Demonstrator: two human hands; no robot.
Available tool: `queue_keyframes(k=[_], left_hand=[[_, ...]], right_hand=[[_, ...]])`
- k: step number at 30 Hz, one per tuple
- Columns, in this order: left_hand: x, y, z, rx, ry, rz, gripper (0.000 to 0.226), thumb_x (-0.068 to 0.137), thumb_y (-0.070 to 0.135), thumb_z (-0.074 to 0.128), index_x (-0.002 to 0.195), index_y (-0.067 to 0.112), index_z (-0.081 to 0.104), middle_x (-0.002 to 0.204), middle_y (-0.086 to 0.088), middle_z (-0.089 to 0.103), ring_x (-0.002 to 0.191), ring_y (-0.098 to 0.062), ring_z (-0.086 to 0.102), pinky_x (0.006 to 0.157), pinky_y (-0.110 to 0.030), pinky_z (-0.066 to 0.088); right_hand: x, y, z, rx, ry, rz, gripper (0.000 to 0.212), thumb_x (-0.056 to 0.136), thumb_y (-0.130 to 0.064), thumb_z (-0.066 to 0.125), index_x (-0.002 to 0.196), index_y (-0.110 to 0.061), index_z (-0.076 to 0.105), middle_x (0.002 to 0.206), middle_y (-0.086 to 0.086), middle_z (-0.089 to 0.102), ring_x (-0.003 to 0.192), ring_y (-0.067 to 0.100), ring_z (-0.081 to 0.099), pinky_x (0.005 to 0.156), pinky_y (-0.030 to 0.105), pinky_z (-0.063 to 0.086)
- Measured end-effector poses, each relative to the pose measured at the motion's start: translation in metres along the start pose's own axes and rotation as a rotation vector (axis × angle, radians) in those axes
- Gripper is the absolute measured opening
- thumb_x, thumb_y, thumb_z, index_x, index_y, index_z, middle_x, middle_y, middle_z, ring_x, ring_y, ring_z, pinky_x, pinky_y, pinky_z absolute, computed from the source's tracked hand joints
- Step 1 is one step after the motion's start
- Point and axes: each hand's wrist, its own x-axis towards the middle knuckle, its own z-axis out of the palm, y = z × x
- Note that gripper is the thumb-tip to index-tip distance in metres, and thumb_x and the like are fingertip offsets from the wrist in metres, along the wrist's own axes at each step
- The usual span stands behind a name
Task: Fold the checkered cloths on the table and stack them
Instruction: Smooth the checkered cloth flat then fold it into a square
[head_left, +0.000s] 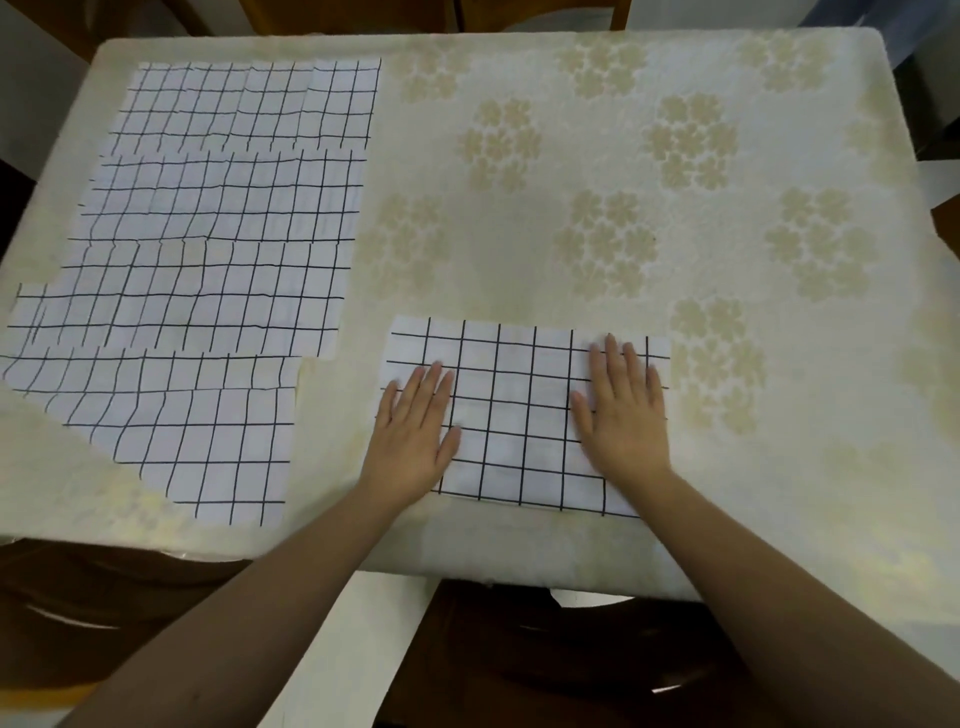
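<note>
Both forearms are reaching in from the near edge of the table (519, 545), which is lying under a cream flower-patterned tablecloth (597, 171). On the front centre of it, one checkered cloth (519, 415) is lying flat as a neat rectangle, apparently already folded at least once. The left hand (415, 431) is pressing palm-down on the cloth's left end, fingers straight and slightly spread, gripping nothing. The right hand (623, 410) is doing the same on the right end, fingers extended flat, holding nothing.

Judging by this, the person is smoothing or flattening the fold just made. The next move is probably calling for lifting one short end and bringing it over to the other for a further fold, or setting this piece aside as the base of the stack.

To the left, several more unfolded checkered cloths (208, 249) are lying overlapped in a row running from the far edge to the near edge, waiting their turn.

No brand, label or writing is showing anywhere.
</note>
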Motion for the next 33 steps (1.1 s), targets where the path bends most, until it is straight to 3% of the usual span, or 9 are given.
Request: queue_keyframes(k=[4, 10, 18, 24, 27, 30, 33], left_hand=[[-0.001, 0.026, 0.003, -0.039, 0.058, 0.04, 0.054, 0.095, 0.021, 0.038, 0.147, 0.005, 0.038, 0.154, -0.013, 0.037, 0.144, -0.028, 0.031, 0.116, -0.049, 0.025], [-0.014, 0.036, 0.014, -0.042, -0.006, -0.086, 0.056, 0.1, 0.033, 0.026, 0.152, 0.012, 0.03, 0.158, -0.004, 0.029, 0.147, -0.019, 0.025, 0.119, -0.046, 0.017], [-0.016, 0.016, 0.018, -0.007, -0.077, -0.144, 0.064, 0.098, 0.054, 0.018, 0.156, 0.028, 0.01, 0.164, 0.004, 0.005, 0.151, -0.015, 0.003, 0.12, -0.049, -0.001], [-0.028, -0.015, 0.006, 0.033, -0.122, -0.222, 0.066, 0.095, 0.059, 0.007, 0.155, 0.033, -0.002, 0.164, 0.002, -0.005, 0.15, -0.017, -0.005, 0.118, -0.052, -0.006], [-0.032, -0.02, -0.007, -0.052, -0.077, -0.247, 0.064, 0.099, 0.056, 0.017, 0.155, 0.031, -0.001, 0.164, 0.001, -0.004, 0.15, -0.015, -0.006, 0.118, -0.049, -0.009], [-0.042, -0.02, -0.02, -0.129, 0.056, -0.269, 0.058, 0.099, 0.045, 0.036, 0.152, 0.023, 0.025, 0.158, -0.004, 0.026, 0.146, -0.022, 0.021, 0.117, -0.05, 0.011], [-0.057, -0.017, -0.03, -0.267, 0.14, -0.491, 0.045, 0.095, 0.033, 0.047, 0.137, 0.015, 0.046, 0.134, -0.012, 0.049, 0.123, -0.032, 0.045, 0.098, -0.049, 0.035]], right_hand=[[-0.03, -0.06, 0.011, 0.112, 0.01, -0.109, 0.058, 0.102, -0.038, 0.024, 0.152, -0.009, 0.029, 0.158, 0.011, 0.027, 0.147, 0.027, 0.021, 0.119, 0.043, 0.011], [-0.057, -0.084, 0.04, 0.068, -0.089, -0.095, 0.059, 0.101, -0.042, 0.025, 0.152, -0.012, 0.029, 0.16, 0.007, 0.024, 0.148, 0.023, 0.018, 0.119, 0.046, 0.018], [-0.066, 0.002, 0.025, -0.081, -0.095, 0.054, 0.068, 0.098, -0.059, 0.015, 0.156, -0.026, 0.003, 0.164, 0.0, -0.001, 0.15, 0.02, -0.005, 0.121, 0.044, -0.003], [-0.072, 0.031, 0.007, -0.121, -0.101, 0.086, 0.072, 0.096, -0.063, 0.004, 0.156, -0.025, 0.001, 0.164, -0.001, -0.004, 0.15, 0.018, -0.01, 0.117, 0.038, -0.017], [-0.079, 0.015, 0.003, -0.083, -0.072, 0.06, 0.068, 0.098, -0.058, 0.007, 0.156, -0.023, 0.002, 0.164, -0.001, -0.003, 0.15, 0.017, -0.009, 0.117, 0.037, -0.016], [-0.09, -0.016, 0.004, -0.056, -0.079, -0.049, 0.064, 0.102, -0.053, 0.016, 0.156, -0.022, 0.002, 0.163, 0.0, -0.003, 0.149, 0.017, -0.009, 0.118, 0.038, -0.011], [-0.101, -0.049, 0.008, -0.009, -0.095, -0.142, 0.061, 0.104, -0.046, 0.026, 0.156, -0.018, 0.014, 0.162, 0.002, 0.01, 0.15, 0.02, 0.003, 0.12, 0.042, 0.0]])
